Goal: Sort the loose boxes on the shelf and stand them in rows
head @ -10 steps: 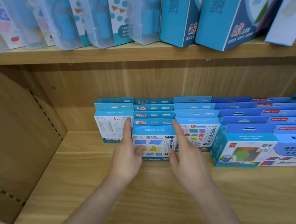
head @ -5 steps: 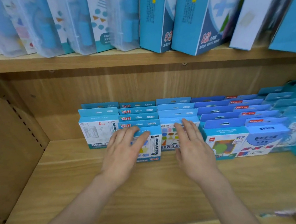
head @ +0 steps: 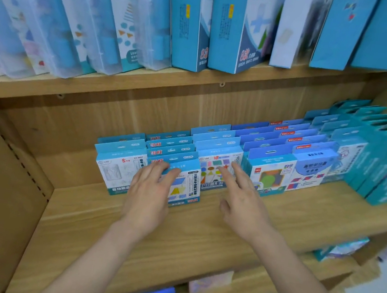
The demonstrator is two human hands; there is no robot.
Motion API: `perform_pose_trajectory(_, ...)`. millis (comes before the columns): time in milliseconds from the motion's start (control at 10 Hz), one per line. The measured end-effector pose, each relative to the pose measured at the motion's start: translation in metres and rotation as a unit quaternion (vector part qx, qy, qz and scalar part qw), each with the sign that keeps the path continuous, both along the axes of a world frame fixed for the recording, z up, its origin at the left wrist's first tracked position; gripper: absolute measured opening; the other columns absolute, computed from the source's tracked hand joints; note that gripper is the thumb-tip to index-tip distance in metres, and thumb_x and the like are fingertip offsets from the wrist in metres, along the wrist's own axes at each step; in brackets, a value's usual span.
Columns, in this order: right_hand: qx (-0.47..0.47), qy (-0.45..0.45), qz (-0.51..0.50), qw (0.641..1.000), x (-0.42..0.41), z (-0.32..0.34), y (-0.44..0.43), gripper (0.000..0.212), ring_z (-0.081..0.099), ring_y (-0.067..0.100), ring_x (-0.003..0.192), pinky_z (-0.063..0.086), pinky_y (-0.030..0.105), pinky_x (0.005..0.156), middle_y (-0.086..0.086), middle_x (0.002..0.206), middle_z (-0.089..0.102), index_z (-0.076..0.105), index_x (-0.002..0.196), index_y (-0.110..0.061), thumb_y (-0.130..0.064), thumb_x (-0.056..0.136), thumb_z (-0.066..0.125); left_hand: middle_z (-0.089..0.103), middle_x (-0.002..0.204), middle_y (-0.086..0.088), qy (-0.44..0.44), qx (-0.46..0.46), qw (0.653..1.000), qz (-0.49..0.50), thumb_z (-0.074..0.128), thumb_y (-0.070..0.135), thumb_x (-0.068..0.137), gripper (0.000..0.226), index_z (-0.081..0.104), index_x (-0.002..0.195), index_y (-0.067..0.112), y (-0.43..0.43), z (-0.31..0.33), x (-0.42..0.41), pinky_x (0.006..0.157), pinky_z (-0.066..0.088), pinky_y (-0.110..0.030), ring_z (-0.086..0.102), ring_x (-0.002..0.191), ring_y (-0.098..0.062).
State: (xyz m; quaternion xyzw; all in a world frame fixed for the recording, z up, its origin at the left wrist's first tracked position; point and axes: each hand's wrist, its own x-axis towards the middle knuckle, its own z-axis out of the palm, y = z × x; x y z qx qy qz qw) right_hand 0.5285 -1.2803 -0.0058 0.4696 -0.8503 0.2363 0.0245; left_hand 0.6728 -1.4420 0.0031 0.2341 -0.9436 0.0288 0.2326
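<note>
Front box (head: 188,183) upright on the shelf (head: 173,238), under the left hand (head: 148,197), fingers (head: 160,167) loosely apart on its top edge. Right hand (head: 245,204) spread, holding nothing. Probably light, stiff cardboard, easy to tip; best pinched at both sides.

Bright, even light; soft shadows under the shelves; edges bowed and blurred by wide-angle distortion.

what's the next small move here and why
Probably ease the trapezoid box back with the left hand, whose fingers rest at its top edge: it stands forward of the white box and the coloured-shapes box beside it.
</note>
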Motion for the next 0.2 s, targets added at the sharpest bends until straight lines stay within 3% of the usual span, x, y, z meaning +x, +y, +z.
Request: perform_pose_trajectory(200, -0.019, -0.039, -0.045, 0.998, 0.019, -0.016, 0.04, 0.072, 0.021, 0.024, 0.143, 0.03, 0.035, 0.11, 0.005, 0.159, 0.009, 0.019, 0.148, -0.027, -0.015, 0.087, 0.055, 0.057, 0.124, -0.012, 0.049, 0.031, 0.998, -0.028, 0.067, -0.011, 0.055, 0.072, 0.059, 0.122, 0.013, 0.02, -0.012, 0.015, 0.096, 0.045, -0.047, 0.053, 0.112, -0.036)
